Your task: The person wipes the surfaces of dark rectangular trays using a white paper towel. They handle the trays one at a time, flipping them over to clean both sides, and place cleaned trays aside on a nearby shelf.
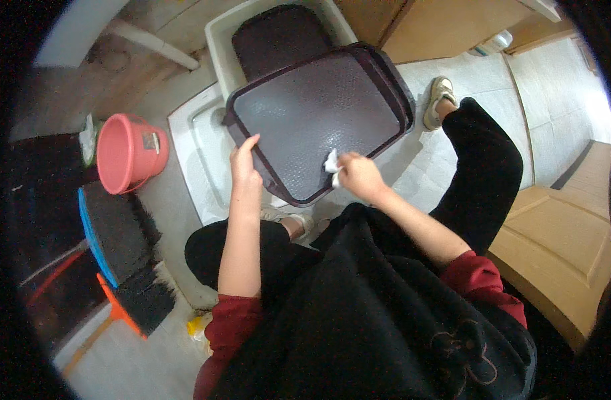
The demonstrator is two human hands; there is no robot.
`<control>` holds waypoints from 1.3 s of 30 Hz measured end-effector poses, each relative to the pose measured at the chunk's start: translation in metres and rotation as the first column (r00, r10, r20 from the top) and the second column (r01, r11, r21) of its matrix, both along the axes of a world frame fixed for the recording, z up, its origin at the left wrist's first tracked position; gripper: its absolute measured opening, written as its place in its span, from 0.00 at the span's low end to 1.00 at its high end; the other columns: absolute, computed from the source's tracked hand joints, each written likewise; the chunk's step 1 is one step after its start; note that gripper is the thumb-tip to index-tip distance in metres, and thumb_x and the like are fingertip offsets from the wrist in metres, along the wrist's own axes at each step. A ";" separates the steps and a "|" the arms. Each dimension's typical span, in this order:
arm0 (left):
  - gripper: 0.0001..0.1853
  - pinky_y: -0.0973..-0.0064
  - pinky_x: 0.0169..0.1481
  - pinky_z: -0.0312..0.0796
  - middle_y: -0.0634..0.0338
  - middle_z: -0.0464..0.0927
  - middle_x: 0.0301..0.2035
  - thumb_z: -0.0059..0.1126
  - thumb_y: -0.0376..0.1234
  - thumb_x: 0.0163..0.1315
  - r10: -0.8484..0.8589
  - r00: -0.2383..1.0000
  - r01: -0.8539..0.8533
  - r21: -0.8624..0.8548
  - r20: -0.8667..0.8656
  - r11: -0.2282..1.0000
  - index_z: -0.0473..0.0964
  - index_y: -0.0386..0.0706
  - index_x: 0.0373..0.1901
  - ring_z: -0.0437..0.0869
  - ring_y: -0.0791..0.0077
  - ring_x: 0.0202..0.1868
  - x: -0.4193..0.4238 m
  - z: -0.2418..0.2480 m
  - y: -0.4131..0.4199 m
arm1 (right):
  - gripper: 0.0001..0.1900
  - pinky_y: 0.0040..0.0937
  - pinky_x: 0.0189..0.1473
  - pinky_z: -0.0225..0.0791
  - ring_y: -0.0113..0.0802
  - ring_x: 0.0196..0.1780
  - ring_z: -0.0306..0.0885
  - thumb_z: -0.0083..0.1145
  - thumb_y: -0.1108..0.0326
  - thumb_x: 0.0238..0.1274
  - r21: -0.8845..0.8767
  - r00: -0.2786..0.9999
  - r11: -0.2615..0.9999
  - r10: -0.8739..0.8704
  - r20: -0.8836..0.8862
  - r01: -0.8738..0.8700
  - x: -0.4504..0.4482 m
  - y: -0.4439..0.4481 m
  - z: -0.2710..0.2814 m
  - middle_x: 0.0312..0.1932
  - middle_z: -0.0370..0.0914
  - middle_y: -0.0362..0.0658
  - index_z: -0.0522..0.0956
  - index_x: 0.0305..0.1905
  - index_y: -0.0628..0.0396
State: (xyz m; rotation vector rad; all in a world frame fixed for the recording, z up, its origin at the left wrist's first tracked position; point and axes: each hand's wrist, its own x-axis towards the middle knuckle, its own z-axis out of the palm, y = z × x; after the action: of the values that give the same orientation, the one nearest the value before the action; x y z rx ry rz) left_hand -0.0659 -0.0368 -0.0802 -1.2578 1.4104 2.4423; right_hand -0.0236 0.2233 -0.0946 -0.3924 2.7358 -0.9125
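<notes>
A dark brown plastic serving tray point(310, 115) with a textured face is tilted in front of me, over my feet. My left hand point(246, 162) grips its left edge, the thumb resting on the rim. In my right hand point(360, 175) is a crumpled white cloth or tissue point(331, 162), touching the tray near its lower edge. A second dark rim point(385, 57) shows along the tray's upper right side, perhaps another tray underneath. Behind it, another dark tray point(283, 37) stands in a white plastic tub point(219, 40). The held tray hides the tub's near part.
At left are a white floor basin point(185, 120), a pink bucket point(115, 155) and two broom heads, one blue-edged point(115, 225), one orange-edged point(140, 300). A wooden door point(550, 245) stands at right. A clear container point(493, 44) lies near the wooden panel at top right.
</notes>
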 end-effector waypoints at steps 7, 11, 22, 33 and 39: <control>0.25 0.60 0.58 0.68 0.53 0.76 0.52 0.56 0.47 0.65 0.007 1.000 -0.003 0.139 -0.029 0.990 0.72 0.39 0.55 0.77 0.59 0.52 0.002 0.014 0.002 | 0.07 0.44 0.36 0.71 0.52 0.34 0.76 0.53 0.76 0.48 -0.377 1.000 0.926 -0.015 -0.018 0.007 0.044 -0.091 0.035 0.31 0.74 0.51 0.76 0.35 0.57; 0.23 0.60 0.57 0.68 0.53 0.78 0.49 0.54 0.48 0.66 0.042 0.998 -0.030 0.248 -0.044 0.968 0.74 0.40 0.53 0.78 0.59 0.50 -0.001 0.012 -0.004 | 0.07 0.41 0.35 0.70 0.50 0.31 0.77 0.52 0.76 0.51 -0.444 0.974 0.868 -0.168 0.154 0.220 0.033 -0.106 0.036 0.30 0.76 0.54 0.77 0.37 0.59; 0.37 0.67 0.59 0.65 0.57 0.74 0.53 0.40 0.62 0.66 0.031 0.999 -0.032 -0.030 -0.021 0.999 0.68 0.39 0.59 0.74 0.66 0.55 0.005 0.013 0.007 | 0.11 0.37 0.42 0.71 0.49 0.38 0.81 0.53 0.71 0.55 -0.471 0.965 0.847 -0.173 0.195 0.247 -0.063 -0.160 0.032 0.33 0.80 0.57 0.78 0.43 0.61; 0.31 0.66 0.65 0.60 0.51 0.65 0.62 0.38 0.50 0.73 -0.126 0.985 0.095 -0.238 -0.120 0.966 0.55 0.39 0.68 0.67 0.62 0.62 0.004 0.037 0.015 | 0.10 0.42 0.54 0.67 0.54 0.50 0.74 0.54 0.77 0.48 -0.649 0.981 0.761 -0.124 -0.147 -0.001 -0.132 -0.204 0.024 0.41 0.77 0.55 0.78 0.38 0.59; 0.31 0.67 0.61 0.64 0.52 0.65 0.61 0.41 0.47 0.72 -0.135 0.979 0.101 -0.209 -0.155 0.973 0.54 0.36 0.68 0.70 0.63 0.60 0.005 0.034 0.014 | 0.08 0.40 0.54 0.67 0.48 0.51 0.71 0.56 0.78 0.48 -0.420 0.855 0.805 0.193 -0.482 -0.419 -0.164 -0.209 0.014 0.41 0.76 0.48 0.77 0.37 0.59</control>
State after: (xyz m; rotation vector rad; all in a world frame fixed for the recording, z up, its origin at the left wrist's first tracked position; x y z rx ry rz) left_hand -0.0613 -0.0228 -0.0461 -0.9834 1.7590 2.4256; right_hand -0.1877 0.0147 -0.0805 -1.2397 2.5907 -1.6126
